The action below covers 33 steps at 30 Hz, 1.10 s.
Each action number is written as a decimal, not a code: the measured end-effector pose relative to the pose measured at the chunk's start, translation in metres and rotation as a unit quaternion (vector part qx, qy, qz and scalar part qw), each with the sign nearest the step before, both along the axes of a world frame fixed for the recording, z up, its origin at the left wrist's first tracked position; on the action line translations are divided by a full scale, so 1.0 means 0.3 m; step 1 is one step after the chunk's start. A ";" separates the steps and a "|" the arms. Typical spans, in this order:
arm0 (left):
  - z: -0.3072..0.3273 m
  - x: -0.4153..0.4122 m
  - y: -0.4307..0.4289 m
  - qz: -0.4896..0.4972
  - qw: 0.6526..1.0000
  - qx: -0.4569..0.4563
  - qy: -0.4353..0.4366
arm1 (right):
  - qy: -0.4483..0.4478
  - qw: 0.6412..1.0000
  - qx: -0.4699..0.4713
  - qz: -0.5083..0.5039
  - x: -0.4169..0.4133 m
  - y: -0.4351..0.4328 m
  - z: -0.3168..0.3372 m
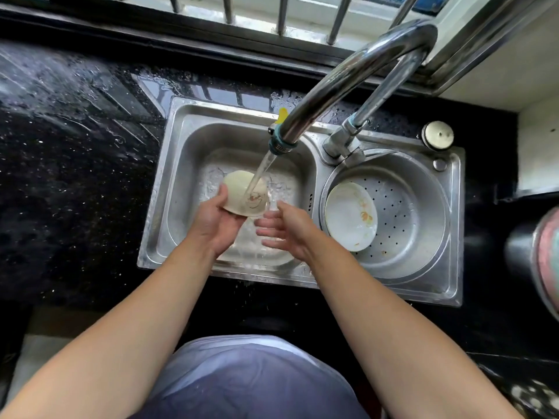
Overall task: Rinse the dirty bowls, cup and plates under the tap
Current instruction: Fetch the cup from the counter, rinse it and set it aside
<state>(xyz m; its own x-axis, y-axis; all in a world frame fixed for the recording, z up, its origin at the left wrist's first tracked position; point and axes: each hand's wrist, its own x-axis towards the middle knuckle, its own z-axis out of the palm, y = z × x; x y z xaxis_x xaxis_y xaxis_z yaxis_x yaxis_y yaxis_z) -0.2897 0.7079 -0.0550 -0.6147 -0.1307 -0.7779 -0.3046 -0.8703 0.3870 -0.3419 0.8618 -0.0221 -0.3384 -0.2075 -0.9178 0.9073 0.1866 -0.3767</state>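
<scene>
My left hand (216,220) grips a cream bowl (239,192) by its rim, tilted over the left basin (181,164) of the steel sink. Water runs from the tap (341,83) spout straight onto the bowl, which bears an orange pattern. Just to the right of the bowl, my right hand (284,228) is held with fingers spread and slightly curled in the falling water, holding nothing. A white plate (351,219) with orange stains leans against the left wall of the right basin (420,207).
Wet black speckled counter (75,152) surrounds the sink. A round metal cap (437,136) sits at the sink's back right corner. A dark pot with a patterned surface (541,255) stands at the right edge. Window bars (282,13) run along the back.
</scene>
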 end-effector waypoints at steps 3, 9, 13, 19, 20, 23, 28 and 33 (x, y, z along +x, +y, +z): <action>0.015 -0.018 0.011 -0.082 0.981 -0.170 -0.043 | 0.055 0.993 0.050 -0.091 -0.093 0.129 -0.018; 0.072 0.008 0.029 -0.334 0.786 -0.520 -0.018 | 0.130 0.952 0.063 -0.269 -0.419 0.350 0.032; 0.074 0.057 0.042 -0.412 0.630 -0.658 -0.002 | 0.146 0.967 0.106 -0.179 -0.559 0.306 0.111; 0.076 0.110 0.075 -0.473 0.583 -0.657 0.063 | 0.190 0.964 0.179 -0.055 -0.459 0.359 0.096; 0.077 0.114 0.084 -0.465 0.593 -0.653 0.072 | 0.200 0.962 0.181 -0.041 -0.422 0.365 0.089; 0.099 0.098 0.114 -0.432 0.690 -0.575 0.082 | 0.236 0.961 0.136 0.049 -0.291 0.355 0.069; 0.143 0.005 0.193 -0.328 0.903 -0.255 0.107 | 0.185 0.976 -0.050 0.107 -0.116 0.345 0.055; 0.148 -0.094 0.288 -0.261 0.956 -0.004 0.134 | 0.144 0.986 -0.085 -0.021 -0.126 0.455 0.074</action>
